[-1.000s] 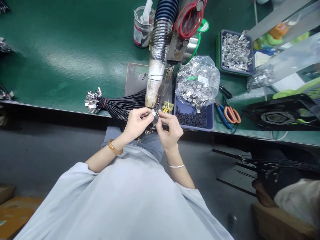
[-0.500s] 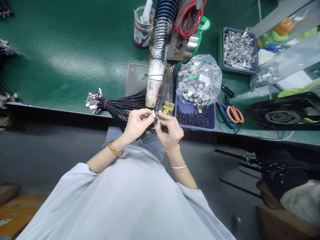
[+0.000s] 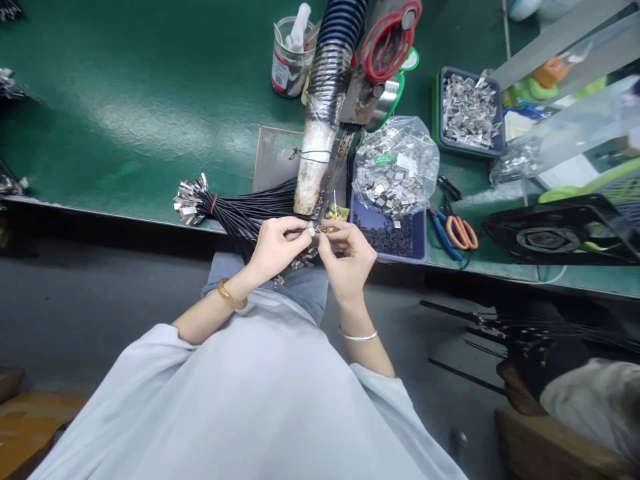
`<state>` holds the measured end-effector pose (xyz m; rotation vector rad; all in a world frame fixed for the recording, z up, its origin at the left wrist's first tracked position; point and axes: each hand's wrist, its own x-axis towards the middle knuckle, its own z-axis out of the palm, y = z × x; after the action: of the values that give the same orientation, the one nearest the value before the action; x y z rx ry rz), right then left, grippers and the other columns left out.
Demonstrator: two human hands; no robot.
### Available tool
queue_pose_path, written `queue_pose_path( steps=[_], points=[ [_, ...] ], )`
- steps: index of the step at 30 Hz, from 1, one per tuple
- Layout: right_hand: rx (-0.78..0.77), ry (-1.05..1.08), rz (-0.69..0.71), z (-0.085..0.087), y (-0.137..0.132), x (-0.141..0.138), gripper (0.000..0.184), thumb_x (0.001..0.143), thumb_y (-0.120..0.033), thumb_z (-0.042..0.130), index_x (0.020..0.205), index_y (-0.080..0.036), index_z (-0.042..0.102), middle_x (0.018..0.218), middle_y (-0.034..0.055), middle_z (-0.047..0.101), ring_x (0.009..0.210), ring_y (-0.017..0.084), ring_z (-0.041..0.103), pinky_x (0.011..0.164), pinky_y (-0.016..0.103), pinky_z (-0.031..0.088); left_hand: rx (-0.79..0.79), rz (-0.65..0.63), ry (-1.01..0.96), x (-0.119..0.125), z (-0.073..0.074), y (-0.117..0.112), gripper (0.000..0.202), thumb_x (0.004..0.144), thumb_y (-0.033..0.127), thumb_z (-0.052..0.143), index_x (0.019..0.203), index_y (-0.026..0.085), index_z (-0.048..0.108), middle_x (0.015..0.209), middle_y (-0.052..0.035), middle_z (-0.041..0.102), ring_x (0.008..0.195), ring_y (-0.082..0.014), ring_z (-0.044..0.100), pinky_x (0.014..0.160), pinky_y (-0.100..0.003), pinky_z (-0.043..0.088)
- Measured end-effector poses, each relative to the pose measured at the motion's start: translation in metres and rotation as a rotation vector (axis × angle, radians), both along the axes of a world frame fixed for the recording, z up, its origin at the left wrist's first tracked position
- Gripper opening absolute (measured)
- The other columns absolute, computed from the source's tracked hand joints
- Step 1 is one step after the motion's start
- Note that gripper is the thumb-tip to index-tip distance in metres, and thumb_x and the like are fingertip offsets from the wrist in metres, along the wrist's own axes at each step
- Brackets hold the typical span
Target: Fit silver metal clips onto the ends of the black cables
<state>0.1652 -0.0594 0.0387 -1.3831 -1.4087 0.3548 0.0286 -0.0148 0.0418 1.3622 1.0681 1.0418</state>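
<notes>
My left hand (image 3: 274, 248) pinches a small metal clip (image 3: 311, 231) at the end of a black cable, just off the bench's front edge. My right hand (image 3: 350, 257) is closed too, its fingertips meeting the left hand's at that same clip and cable end. A bundle of black cables (image 3: 240, 207) with metal-clipped ends lies across the bench edge to the left and runs down under my hands. Right above my hands stands a taped hose nozzle (image 3: 313, 170) on a grey plate.
A blue tray (image 3: 387, 233) of small black parts, with a clear bag of metal clips (image 3: 397, 167) on it, sits right of my hands. Pliers and scissors (image 3: 457, 230), another tray of clips (image 3: 467, 110), a jar (image 3: 290, 60) and a black fan (image 3: 555, 233) stand around. Another person's cables (image 3: 525, 330) show at lower right.
My right hand has shifted slightly right and turned at the clip. The left hand keeps its pinch in the same place.
</notes>
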Motion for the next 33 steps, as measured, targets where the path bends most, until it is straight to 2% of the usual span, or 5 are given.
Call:
queue_pose_path(
  steps=[11, 22, 26, 30, 33],
  points=[
    [0.043, -0.114, 0.013, 0.008, 0.004, 0.000, 0.013, 0.087, -0.014, 0.068, 0.078, -0.023, 0.064, 0.096, 0.0041, 0.080, 0.088, 0.018, 0.077, 0.066, 0.027, 0.062, -0.098, 0.003, -0.081, 0.001, 0.009, 0.006, 0.016, 0.072, 0.024, 0.068, 0.065, 0.011, 0.075, 0.052, 0.0037, 0.055, 0.049, -0.0056, 0.040, 0.048, -0.019, 0.033],
    [0.116, -0.257, 0.072, 0.009, -0.002, 0.003, 0.018, 0.087, -0.008, 0.065, 0.080, -0.023, 0.059, 0.095, 0.0053, 0.079, 0.089, 0.018, 0.077, 0.073, 0.029, 0.063, -0.128, -0.081, -0.040, -0.001, 0.008, 0.007, 0.015, 0.072, 0.021, 0.067, 0.064, 0.012, 0.076, 0.055, 0.0020, 0.061, 0.049, -0.0061, 0.042, 0.050, -0.019, 0.035],
    [0.086, -0.140, 0.012, 0.006, -0.003, 0.000, 0.015, 0.087, -0.011, 0.068, 0.080, -0.022, 0.061, 0.096, 0.0052, 0.079, 0.087, 0.017, 0.077, 0.068, 0.026, 0.063, -0.104, -0.072, -0.042, -0.001, 0.008, 0.005, 0.016, 0.074, 0.023, 0.066, 0.067, 0.012, 0.076, 0.058, 0.0007, 0.065, 0.050, -0.0072, 0.045, 0.050, -0.019, 0.036],
    [-0.082, 0.155, 0.017, 0.004, -0.003, -0.001, 0.013, 0.087, -0.018, 0.070, 0.077, -0.022, 0.062, 0.095, 0.0041, 0.078, 0.075, 0.015, 0.077, 0.065, 0.026, 0.064, -0.025, -0.050, -0.011, -0.004, 0.007, 0.003, 0.015, 0.076, 0.022, 0.066, 0.069, 0.013, 0.075, 0.061, 0.0002, 0.066, 0.052, -0.0070, 0.045, 0.051, -0.020, 0.035],
    [-0.125, 0.171, 0.050, 0.006, -0.003, 0.001, 0.012, 0.085, -0.019, 0.071, 0.076, -0.022, 0.064, 0.093, 0.0032, 0.078, 0.076, 0.015, 0.076, 0.066, 0.026, 0.064, 0.022, -0.057, 0.030, -0.005, 0.007, 0.001, 0.013, 0.075, 0.017, 0.065, 0.067, 0.013, 0.075, 0.060, 0.0013, 0.065, 0.053, -0.0071, 0.047, 0.054, -0.020, 0.037]
  ],
)
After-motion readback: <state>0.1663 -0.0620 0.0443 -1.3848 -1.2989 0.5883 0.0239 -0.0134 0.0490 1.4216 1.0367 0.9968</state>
